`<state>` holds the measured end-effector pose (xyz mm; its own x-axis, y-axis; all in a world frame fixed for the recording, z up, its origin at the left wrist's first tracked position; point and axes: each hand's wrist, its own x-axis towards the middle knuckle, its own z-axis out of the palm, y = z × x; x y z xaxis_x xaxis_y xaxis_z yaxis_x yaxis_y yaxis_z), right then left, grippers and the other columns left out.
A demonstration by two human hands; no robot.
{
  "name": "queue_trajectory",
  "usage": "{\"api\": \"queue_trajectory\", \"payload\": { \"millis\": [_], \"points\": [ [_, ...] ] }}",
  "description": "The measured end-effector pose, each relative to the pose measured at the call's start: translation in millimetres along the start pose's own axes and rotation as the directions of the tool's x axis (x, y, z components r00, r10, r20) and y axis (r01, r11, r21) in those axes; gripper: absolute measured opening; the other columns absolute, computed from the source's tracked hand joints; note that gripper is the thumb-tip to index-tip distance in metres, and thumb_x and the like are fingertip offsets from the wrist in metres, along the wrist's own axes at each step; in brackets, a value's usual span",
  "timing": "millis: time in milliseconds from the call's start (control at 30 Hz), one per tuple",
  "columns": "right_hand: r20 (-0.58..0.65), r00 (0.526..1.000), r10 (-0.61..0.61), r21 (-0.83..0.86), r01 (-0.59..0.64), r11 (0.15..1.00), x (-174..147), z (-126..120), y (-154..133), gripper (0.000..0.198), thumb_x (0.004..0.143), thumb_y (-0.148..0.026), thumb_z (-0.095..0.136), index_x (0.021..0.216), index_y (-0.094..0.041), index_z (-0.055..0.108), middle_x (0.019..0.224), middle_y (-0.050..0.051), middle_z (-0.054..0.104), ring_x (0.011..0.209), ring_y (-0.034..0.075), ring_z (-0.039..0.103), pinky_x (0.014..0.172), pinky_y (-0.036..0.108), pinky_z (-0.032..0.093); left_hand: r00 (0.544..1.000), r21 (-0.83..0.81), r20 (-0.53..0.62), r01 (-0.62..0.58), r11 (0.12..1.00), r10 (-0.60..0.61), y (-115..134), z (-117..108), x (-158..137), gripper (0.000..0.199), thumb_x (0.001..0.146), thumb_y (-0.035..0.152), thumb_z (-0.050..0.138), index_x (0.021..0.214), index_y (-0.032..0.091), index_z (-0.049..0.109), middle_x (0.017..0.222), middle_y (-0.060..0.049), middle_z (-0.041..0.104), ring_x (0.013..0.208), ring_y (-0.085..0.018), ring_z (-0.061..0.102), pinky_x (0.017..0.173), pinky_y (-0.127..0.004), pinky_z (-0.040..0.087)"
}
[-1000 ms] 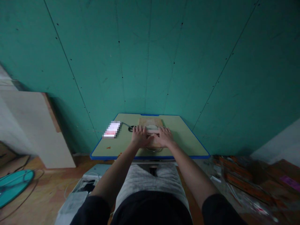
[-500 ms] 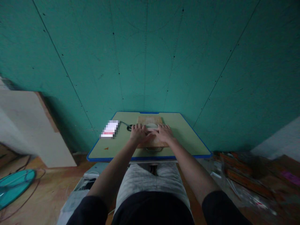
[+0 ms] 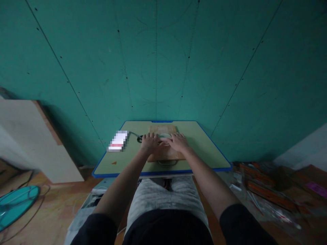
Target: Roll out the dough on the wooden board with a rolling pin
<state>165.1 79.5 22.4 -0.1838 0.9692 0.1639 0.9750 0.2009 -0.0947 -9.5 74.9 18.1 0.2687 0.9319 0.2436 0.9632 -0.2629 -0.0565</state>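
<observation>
A pale, round, flat piece of dough [image 3: 166, 144] lies on a wooden board [image 3: 161, 129] on the small table. Across the dough runs a light-coloured rolling pin [image 3: 165, 139], only its middle showing. My left hand [image 3: 151, 143] covers one end of the pin, and my right hand [image 3: 179, 141] covers the other. Both have their fingers bent over it, thumbs pointing inward near the dough. Just beside my left hand is the black handle of a pair of scissors [image 3: 139, 139], blades pointing up and left.
The pale-topped table [image 3: 201, 149] has a blue rim and stands against a green wall [image 3: 163, 68]. A pixelated bright rectangle [image 3: 118, 141] lies at its left edge. White board [image 3: 48, 143] leans at left; clutter and boxes [image 3: 268, 190] fill the floor at right.
The rolling pin has shifted slightly away from me over the dough, so more dough shows on its near side. Both hands moved with it. The view has shifted a little.
</observation>
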Motion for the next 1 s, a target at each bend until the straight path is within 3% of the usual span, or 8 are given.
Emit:
{"api": "queue_trajectory", "payload": {
  "millis": [400, 733, 1000],
  "points": [
    [0.039, 0.999, 0.005, 0.006, -0.006, 1.0, 9.2, -6.6, 0.4, 0.057, 0.103, -0.054, 0.028, 0.123, -0.016, 0.065, 0.134, 0.015, 0.064, 0.13, 0.029, 0.052, 0.111, 0.044, 0.03, 0.998, -0.021, 0.065, 0.023, 1.0, -0.021, -1.2, -2.8, 12.3, 0.067, 0.098, 0.061, 0.03, 0.138, 0.013, 0.05, 0.136, -0.023, 0.057, 0.121, -0.037, 0.056, 0.097, -0.047, 0.042],
    [0.067, 0.996, 0.054, 0.032, -0.057, 0.998, 19.3, -8.2, 0.6, 0.062, 0.102, -0.059, 0.023, 0.122, -0.02, 0.066, 0.137, 0.013, 0.062, 0.129, 0.028, 0.052, 0.107, 0.044, 0.033, 0.991, -0.027, 0.135, 0.018, 0.999, -0.014, -3.9, -10.7, 24.0, 0.064, 0.1, 0.062, 0.019, 0.132, 0.02, 0.056, 0.134, -0.017, 0.06, 0.119, -0.034, 0.058, 0.093, -0.046, 0.044],
    [0.077, 0.995, 0.068, 0.02, -0.069, 0.997, 27.8, -8.5, 1.3, 0.061, 0.103, -0.055, 0.021, 0.122, -0.022, 0.068, 0.136, 0.011, 0.063, 0.128, 0.027, 0.053, 0.107, 0.045, 0.034, 0.989, -0.065, 0.143, 0.034, 0.997, -0.025, -7.6, -0.3, 37.5, 0.056, 0.1, 0.06, 0.024, 0.132, 0.028, 0.058, 0.132, -0.014, 0.06, 0.122, -0.034, 0.053, 0.096, -0.049, 0.041]
  ]
}}
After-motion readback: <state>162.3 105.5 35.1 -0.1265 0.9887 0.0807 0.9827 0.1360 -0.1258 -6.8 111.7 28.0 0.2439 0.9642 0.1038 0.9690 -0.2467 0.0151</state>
